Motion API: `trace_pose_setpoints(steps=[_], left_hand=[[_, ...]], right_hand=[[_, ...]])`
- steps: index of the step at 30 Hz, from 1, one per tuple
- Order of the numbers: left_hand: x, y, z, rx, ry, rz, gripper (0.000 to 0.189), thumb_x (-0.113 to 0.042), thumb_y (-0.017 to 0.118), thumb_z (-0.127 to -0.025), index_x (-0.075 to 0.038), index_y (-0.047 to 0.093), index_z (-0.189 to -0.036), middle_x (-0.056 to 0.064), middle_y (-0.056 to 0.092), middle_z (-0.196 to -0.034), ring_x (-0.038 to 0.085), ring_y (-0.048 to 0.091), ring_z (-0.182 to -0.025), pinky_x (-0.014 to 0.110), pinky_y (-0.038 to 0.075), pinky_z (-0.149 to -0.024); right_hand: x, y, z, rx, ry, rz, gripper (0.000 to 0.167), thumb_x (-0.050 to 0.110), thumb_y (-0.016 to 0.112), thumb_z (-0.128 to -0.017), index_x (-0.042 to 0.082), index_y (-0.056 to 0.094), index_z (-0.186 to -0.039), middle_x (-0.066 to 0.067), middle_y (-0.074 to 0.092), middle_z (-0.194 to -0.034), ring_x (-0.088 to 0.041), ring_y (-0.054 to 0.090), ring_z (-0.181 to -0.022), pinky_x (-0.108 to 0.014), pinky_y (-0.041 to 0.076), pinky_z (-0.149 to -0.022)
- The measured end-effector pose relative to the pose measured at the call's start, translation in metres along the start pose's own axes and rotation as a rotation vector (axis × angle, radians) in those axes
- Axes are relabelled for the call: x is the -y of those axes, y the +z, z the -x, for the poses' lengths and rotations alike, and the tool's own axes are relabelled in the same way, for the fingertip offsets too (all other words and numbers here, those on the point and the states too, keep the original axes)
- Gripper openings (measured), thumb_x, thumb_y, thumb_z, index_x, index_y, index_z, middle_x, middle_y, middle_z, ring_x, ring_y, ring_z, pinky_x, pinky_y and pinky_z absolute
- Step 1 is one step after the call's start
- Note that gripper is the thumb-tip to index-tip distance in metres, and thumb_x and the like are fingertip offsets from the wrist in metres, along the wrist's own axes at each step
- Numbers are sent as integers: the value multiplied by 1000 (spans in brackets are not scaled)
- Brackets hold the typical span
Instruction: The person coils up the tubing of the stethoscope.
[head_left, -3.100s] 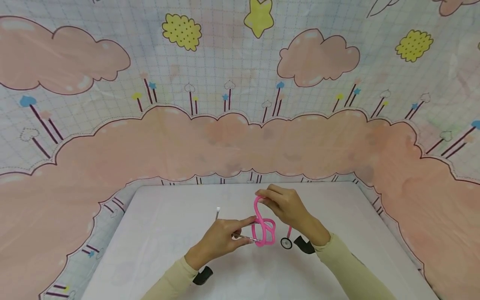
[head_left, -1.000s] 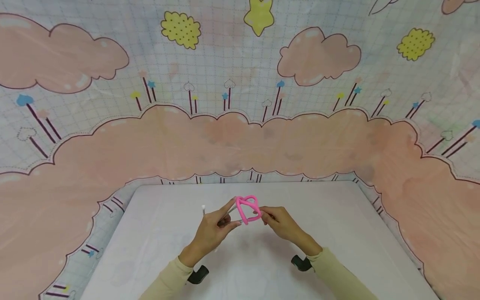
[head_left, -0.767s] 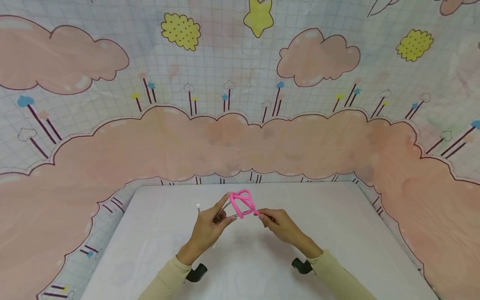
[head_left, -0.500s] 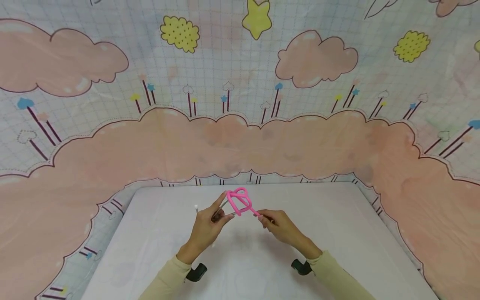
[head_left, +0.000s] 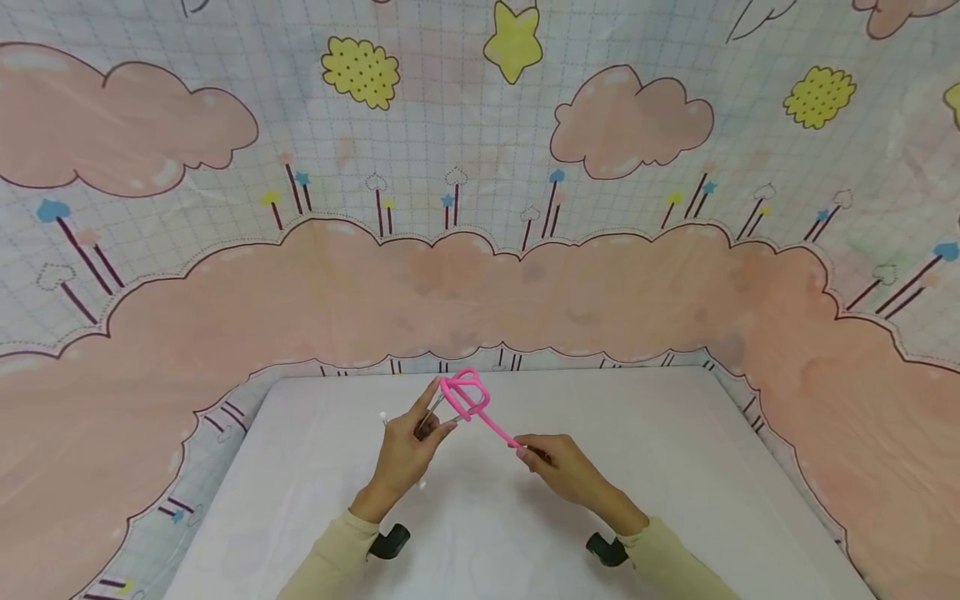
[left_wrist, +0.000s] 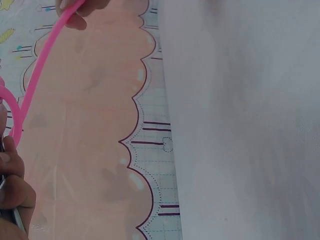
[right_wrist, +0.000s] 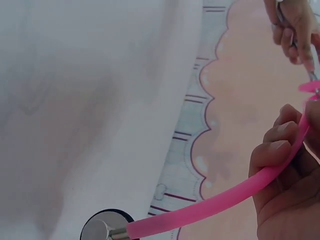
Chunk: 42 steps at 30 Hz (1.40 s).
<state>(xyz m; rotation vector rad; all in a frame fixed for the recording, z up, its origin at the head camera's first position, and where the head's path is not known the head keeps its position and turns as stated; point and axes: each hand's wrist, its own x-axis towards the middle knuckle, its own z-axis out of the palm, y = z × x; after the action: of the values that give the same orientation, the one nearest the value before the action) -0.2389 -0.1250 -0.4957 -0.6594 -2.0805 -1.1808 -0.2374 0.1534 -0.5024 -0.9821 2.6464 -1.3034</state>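
Note:
A stethoscope with pink tubing [head_left: 498,430] is held up above the white table between both hands. My left hand [head_left: 405,450] grips its metal ear tubes [head_left: 431,406], index finger and thumb spread along them. Loops of the tubing [head_left: 468,392] are wound around the ends of these tubes. One white ear tip [head_left: 383,417] shows left of that hand. Down to the right, my right hand [head_left: 566,471] pinches the tubing, which runs taut from the loops. Past its curled fingers, the round chest piece [right_wrist: 97,227] hangs at the tube's end in the right wrist view.
The white table [head_left: 510,533] spreads beneath both hands. Behind it hangs a patterned cloth [head_left: 525,292] with clouds and stars. A black wrist device [head_left: 390,542] sits under the left wrist, and another black device [head_left: 606,550] under the right.
My right hand has come down from above the loops and drawn away to the lower right, lengthening the tubing between the hands. My left hand has shifted left and slightly up with the ear tubes.

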Motion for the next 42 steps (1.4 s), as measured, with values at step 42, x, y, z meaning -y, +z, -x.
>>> trace_pose_setpoints(steps=[42], left_hand=[[-12,3,-2,51,-27,-218,76,-13,83,-77,-16,49,-146,-3,55,-66,3,41,-59,16,39,-54]], right_hand=[[50,-21,17,-256,-435,429,18,4,74,-83,8,72,-100,8,59,-74,2,44,-61,-5,35,-54]])
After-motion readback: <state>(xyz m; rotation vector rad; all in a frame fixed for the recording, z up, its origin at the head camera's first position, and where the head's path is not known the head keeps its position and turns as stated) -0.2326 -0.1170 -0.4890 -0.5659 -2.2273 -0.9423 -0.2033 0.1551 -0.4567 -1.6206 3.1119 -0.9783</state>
